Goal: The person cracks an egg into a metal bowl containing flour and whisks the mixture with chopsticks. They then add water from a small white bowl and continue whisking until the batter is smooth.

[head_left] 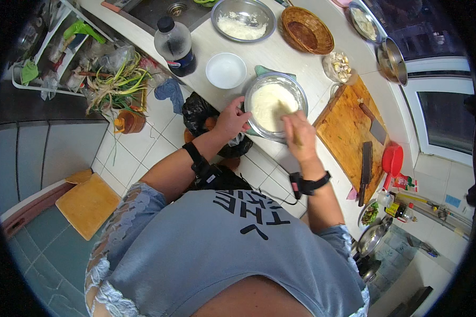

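Note:
A round metal bowl (303,95) holds a smooth, pale, creamy batter (266,104). Beneath the bowl, corners of a green cloth (263,70) stick out on the countertop. My left hand (232,121) grips the bowl's left side, thumb and fingers against the rim. Over the bowl's lower right edge, my right hand (300,132) is closed round a slim stirring utensil (284,109), whose blurred end dips into the batter; its exact kind is unclear. Just left of the bowl stands a white bowl (226,70). Further back, a steel basin (244,21) contains white flour-like stuff.
A wicker basket (307,29) and a container of garlic (338,66) stand behind. On the right, a wooden cutting board (341,126) bears a cleaver (375,125) and a dark knife (365,170). A dark-capped plastic bottle (174,45) stands near the sink (142,16).

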`<state>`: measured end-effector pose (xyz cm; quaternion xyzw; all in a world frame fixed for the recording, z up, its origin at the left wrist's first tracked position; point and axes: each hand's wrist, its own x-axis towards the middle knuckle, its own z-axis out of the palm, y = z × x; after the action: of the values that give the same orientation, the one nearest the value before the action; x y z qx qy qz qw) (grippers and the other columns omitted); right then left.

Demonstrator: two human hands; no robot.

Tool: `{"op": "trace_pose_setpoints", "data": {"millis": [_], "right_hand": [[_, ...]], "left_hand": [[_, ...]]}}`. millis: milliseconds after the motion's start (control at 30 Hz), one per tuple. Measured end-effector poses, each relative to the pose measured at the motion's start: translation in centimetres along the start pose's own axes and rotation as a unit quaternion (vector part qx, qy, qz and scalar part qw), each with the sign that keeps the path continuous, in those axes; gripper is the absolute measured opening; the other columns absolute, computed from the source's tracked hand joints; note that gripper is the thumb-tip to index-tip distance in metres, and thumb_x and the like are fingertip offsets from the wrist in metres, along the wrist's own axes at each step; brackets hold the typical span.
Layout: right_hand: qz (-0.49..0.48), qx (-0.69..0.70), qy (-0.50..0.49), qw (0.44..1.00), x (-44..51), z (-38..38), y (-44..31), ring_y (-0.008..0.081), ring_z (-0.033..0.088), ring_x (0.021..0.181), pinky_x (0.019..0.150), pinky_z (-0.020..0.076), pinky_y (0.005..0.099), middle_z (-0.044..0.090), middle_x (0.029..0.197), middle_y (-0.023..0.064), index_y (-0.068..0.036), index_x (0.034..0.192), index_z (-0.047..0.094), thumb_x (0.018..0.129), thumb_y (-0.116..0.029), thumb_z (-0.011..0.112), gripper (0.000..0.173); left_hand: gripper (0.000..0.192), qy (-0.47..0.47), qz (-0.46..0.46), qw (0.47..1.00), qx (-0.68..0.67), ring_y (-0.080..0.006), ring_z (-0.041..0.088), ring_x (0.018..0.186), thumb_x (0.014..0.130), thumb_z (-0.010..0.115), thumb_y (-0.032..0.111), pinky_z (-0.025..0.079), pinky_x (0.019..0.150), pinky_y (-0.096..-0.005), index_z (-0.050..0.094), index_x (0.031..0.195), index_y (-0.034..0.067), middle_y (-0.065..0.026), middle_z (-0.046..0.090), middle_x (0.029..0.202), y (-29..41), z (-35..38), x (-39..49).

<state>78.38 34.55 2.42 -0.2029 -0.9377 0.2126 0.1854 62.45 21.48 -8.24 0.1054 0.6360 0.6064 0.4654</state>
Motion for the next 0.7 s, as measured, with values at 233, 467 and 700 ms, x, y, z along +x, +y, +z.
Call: {"op": "trace_pose_setpoints", "data": {"millis": [233, 467, 700], "right_hand": [[-0.047, 0.047, -0.085, 0.994, 1.0, -0.3, 0.6, 0.0355, 0.063, 0.077, 0.066, 0.0523, 0.0424, 0.060, 0.087, 0.0162, -0.003, 0.093, 0.067, 0.094, -0.013, 0.064, 0.010], [-0.049, 0.066, -0.099, 0.992, 1.4, -1.1, 0.7, 0.0365, 0.065, 0.080, 0.067, 0.0538, 0.0423, 0.062, 0.092, 0.0157, -0.003, 0.094, 0.068, 0.095, -0.010, 0.061, 0.010], [-0.050, 0.085, -0.163, 0.982, 0.8, -1.7, 0.7, 0.0352, 0.066, 0.080, 0.070, 0.0557, 0.0408, 0.064, 0.093, 0.0153, -0.004, 0.092, 0.071, 0.092, -0.008, 0.064, 0.008]], "left_hand": [[0.064, 0.000, -0.007, 1.000, -0.016, -0.0159, 0.066, 0.059, 0.092, 0.065, 0.009, 0.055, 0.050, -0.0281, 0.036, 0.148, 0.001, -0.0107, 0.062, 0.087, 0.0, 0.0, 0.0], [0.066, 0.000, -0.011, 1.000, -0.015, -0.0159, 0.066, 0.062, 0.094, 0.066, 0.013, 0.057, 0.053, -0.0280, 0.033, 0.151, 0.003, -0.0115, 0.062, 0.090, -0.2, 0.0, 0.1], [0.067, -0.005, -0.018, 1.000, 0.006, -0.0159, 0.066, 0.062, 0.095, 0.065, 0.013, 0.057, 0.054, -0.0278, 0.031, 0.151, 0.001, -0.0118, 0.063, 0.089, -0.2, 0.0, 0.0]]}}
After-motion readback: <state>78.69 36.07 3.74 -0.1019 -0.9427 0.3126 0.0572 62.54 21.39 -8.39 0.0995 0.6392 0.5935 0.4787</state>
